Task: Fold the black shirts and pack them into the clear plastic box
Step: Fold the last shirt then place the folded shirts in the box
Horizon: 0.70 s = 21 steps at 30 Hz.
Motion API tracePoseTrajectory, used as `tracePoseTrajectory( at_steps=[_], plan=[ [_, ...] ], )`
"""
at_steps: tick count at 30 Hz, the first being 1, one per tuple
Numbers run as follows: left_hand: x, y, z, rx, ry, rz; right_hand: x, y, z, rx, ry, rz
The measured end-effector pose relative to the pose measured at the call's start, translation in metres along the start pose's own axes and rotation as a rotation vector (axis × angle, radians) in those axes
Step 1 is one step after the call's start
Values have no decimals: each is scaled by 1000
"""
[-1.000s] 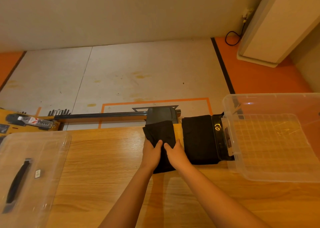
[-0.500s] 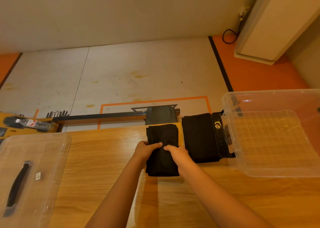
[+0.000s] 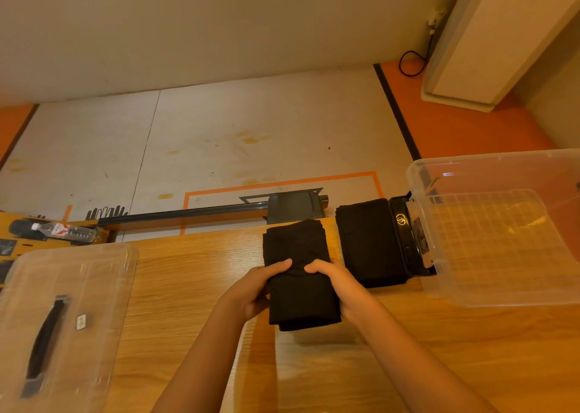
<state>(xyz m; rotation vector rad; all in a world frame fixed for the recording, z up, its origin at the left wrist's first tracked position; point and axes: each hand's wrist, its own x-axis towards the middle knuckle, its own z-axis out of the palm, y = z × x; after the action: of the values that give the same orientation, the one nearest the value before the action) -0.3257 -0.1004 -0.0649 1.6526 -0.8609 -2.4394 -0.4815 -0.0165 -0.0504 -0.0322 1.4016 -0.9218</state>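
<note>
Over the desk (image 3: 188, 287), a folded black shirt (image 3: 298, 271) is gripped at its sides by the left hand (image 3: 254, 290) and right hand (image 3: 342, 284). Another folded shirt (image 3: 365, 240) lies beside the clear plastic box (image 3: 489, 240).

One black shirt (image 3: 299, 274), folded into a narrow rectangle, is at the middle of the counter (image 3: 188, 287). The left hand (image 3: 251, 290) and right hand (image 3: 342, 287) grip its long edges, and its near end is raised over a shadow. At its 3 o'clock a second folded black shirt (image 3: 365, 240) lies flat. Further toward 3 o'clock the clear plastic box (image 3: 502, 293) stands open-topped, its gridded floor showing.
</note>
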Motion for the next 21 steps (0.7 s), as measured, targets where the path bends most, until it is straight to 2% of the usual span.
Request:
tracePoseTrajectory(
  at_steps=[7, 12, 21],
  plan=[
    [-27, 14, 4, 5, -21, 38, -29, -8, -1, 84, -105, -119],
    [-43, 23, 18, -46, -111, 72, -52, -19, -4, 93, -177, -203],
    [-53, 41, 58, 102, -144, 392, -73, -34, -31, 56, -89, -299]
  ],
)
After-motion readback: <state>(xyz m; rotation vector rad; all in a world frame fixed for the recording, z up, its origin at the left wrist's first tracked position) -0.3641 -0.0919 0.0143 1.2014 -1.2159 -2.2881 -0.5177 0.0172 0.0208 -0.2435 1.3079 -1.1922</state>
